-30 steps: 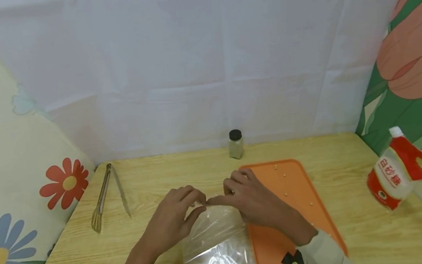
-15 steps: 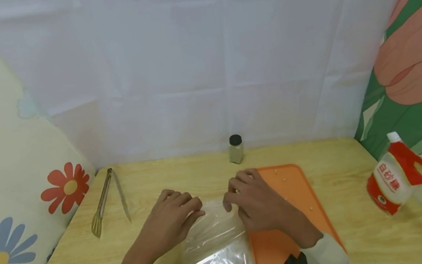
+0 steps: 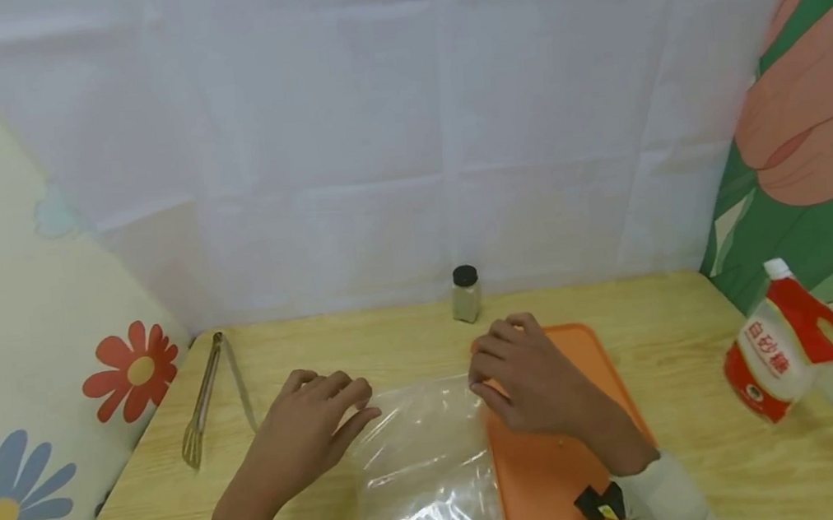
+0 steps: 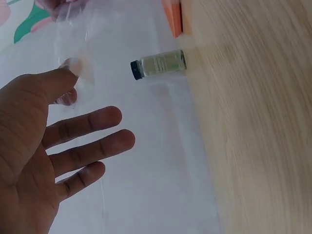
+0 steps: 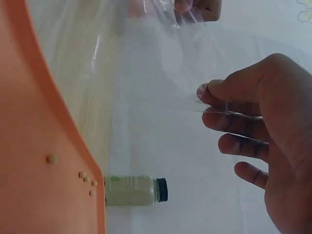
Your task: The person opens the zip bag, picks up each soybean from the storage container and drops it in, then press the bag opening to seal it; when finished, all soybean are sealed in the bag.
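Head view: two hands [image 3: 306, 428] [image 3: 522, 379] pinch one clear bag [image 3: 428, 461].

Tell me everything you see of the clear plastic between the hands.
The clear plastic looks thin, glossy and see-through, with creases and bright reflections. It is spread between the hands: the left hand pinches one side of its far edge, the right hand the other. Its near end runs out of the head view, beside the orange tray. Bag or single sheet, I cannot tell.

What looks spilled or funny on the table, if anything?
Some little pale balls lie scattered on the orange tray. They look odd because they're loose and unevenly spread, maybe spilled, though I can't tell for sure. Nothing else stands out.
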Available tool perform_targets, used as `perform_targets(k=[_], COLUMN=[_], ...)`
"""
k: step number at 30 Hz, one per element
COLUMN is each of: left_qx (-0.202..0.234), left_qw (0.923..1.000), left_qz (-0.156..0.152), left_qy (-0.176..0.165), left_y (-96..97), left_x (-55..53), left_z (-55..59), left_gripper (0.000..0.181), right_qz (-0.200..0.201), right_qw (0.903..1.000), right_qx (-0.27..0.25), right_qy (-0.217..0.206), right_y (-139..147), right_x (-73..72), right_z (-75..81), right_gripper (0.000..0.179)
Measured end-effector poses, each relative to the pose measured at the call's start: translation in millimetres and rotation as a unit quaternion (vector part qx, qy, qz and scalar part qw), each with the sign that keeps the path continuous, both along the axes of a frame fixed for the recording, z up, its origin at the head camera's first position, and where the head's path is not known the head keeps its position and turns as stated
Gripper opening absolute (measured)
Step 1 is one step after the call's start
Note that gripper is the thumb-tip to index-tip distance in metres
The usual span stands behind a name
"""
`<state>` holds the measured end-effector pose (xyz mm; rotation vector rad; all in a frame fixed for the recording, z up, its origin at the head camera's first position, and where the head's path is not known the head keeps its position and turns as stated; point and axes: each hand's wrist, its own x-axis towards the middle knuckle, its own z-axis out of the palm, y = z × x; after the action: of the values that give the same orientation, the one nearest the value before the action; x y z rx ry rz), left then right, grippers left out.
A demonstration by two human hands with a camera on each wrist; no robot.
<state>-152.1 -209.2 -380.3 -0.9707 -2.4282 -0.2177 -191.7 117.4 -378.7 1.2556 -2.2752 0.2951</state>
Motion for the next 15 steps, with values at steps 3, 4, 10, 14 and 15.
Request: perform_targets(k=[3,4,10,14,15], left_qx=[-0.002,0.001,0.042,0.077,0.086], left_qw=[1.0000,1.0000,0.9973,0.9909,0.9887], left_qz=[0.007,0.007,-0.016,-0.043,-0.049], left_qy=[-0.001,-0.004,-0.058,-0.102,-0.112], left_y=[-2.8,-3.4,-0.4,1.1,1.1], left_x=[-0.4,-0.2,0.7,0.6,0.4], left_z=[0.4,0.6,2.8,2.7,2.2], left_gripper=[0.024,0.025,0.023,0.024,0.025], right_qz=[0.001,0.003,0.014,0.035,0.039], right_qw=[1.0000,1.0000,0.9998,0.9974,0.9955], right_qx=[-0.001,-0.001,-0.009,-0.031,-0.040], right_qy=[0.001,0.000,-0.005,-0.056,-0.076], right_y=[3.0,3.4,3.5,7.9,10.2], right_x=[-0.3,-0.4,-1.2,-2.1,-2.7], right_z=[1.1,1.3,3.8,5.0,5.5], right_gripper=[0.008,0.008,0.007,0.006,0.010])
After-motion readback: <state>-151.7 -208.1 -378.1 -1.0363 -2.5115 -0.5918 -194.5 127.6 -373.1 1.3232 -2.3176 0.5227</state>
